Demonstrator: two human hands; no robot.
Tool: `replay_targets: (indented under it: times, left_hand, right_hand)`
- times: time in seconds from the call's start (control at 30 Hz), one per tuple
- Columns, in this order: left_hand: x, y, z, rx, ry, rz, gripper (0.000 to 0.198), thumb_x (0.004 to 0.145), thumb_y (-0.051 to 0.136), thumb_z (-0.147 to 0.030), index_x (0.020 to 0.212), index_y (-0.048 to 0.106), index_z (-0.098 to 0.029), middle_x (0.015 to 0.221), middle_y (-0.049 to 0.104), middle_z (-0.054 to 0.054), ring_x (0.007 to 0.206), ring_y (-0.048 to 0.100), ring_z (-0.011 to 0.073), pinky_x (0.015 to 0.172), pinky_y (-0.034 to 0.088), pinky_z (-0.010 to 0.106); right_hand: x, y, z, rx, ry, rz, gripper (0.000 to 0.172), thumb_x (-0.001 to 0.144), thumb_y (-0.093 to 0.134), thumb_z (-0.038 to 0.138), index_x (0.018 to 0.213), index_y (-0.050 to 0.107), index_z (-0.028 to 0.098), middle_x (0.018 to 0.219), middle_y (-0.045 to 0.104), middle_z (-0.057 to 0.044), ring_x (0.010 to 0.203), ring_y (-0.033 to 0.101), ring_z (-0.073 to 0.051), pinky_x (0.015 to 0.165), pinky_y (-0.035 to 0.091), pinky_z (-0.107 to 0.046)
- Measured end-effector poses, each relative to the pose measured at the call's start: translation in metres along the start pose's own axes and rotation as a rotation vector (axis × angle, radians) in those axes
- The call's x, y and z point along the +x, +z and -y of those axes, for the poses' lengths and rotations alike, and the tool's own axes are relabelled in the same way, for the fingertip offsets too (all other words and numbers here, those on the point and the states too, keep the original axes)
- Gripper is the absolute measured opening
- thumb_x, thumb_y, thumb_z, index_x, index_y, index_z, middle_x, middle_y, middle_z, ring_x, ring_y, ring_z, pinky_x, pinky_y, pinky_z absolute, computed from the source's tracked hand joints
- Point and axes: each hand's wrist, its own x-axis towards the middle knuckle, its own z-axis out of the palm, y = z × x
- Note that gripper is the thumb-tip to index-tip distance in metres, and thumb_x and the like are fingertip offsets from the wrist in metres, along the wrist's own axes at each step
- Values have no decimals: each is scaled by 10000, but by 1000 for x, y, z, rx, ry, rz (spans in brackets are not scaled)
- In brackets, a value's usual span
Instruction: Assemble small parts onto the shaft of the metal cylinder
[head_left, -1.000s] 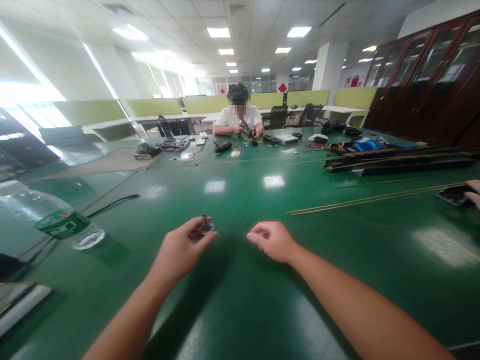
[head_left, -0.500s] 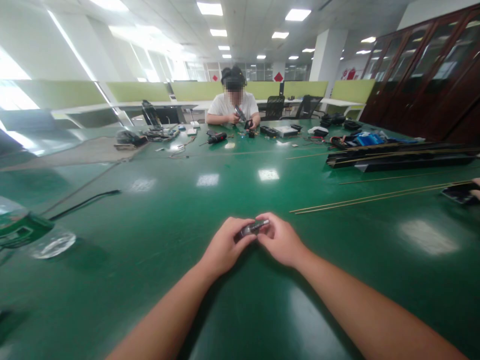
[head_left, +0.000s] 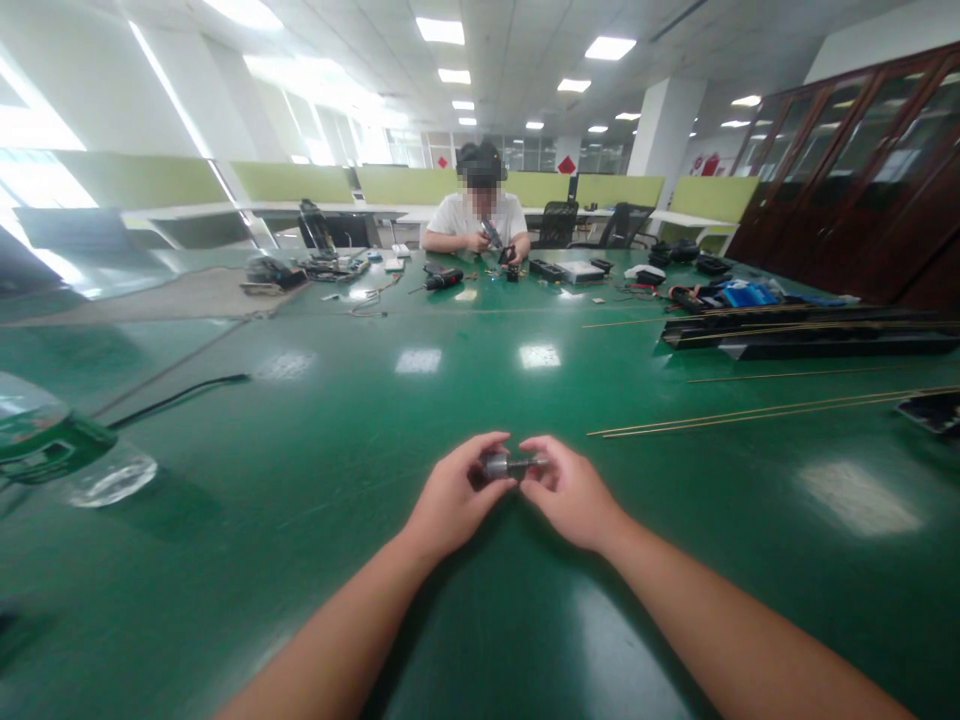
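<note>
Between my two hands lies a small grey metal cylinder with a thin dark shaft (head_left: 501, 465), held roughly level just above the green table. My left hand (head_left: 452, 493) wraps its thumb and fingers around the thick cylinder end. At the other end, my right hand (head_left: 571, 492) has its fingertips curled around the tip of the shaft. The fingers cover both ends, and the exact kind of part cannot be made out.
The glossy green table (head_left: 322, 560) stretches ahead. A plastic bottle (head_left: 64, 440) stands at left near a black cable (head_left: 180, 398). Thin brass-coloured rods (head_left: 720, 415) and black channels (head_left: 817, 335) lie at right. Across sits a person (head_left: 480, 215), near a power drill (head_left: 442, 279).
The metal cylinder has turned from slanting up rightward to nearly level, and more of its shaft shows. My hands have opened a slightly wider gap. The whole view has shifted a little.
</note>
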Motion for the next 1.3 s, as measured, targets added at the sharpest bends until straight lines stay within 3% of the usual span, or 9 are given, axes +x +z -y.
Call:
replay_targets:
  times: [0.27,0.57,1.3]
  left_hand:
    - [2,-1,0,7,13,-41,277,771,725,-117,1014,660,-233,1000,682,1,915,631,173,818,484,286]
    - [1,-2,-1,8,80,-17,227,795,702,-132,996,670,-230,973,690,1,892,635,164,813,472,277]
    - [1,-2,-2,36,-19,-54,231,738,789,-216,961,734,-245,938,739,1,850,678,176,779,524,272]
  right_hand:
    - [-1,0,2,-24,-18,-1,383,793,618,174,1169,618,240,806,691,7,620,601,-135,615,467,-250]
    - [-3,0,6,6,-34,11,334,806,609,171,1132,638,238,887,712,-9,705,664,-153,671,500,-262]
    - [-1,-2,8,19,-35,8,200,809,631,203,989,719,200,883,751,-23,750,675,-171,725,517,-274]
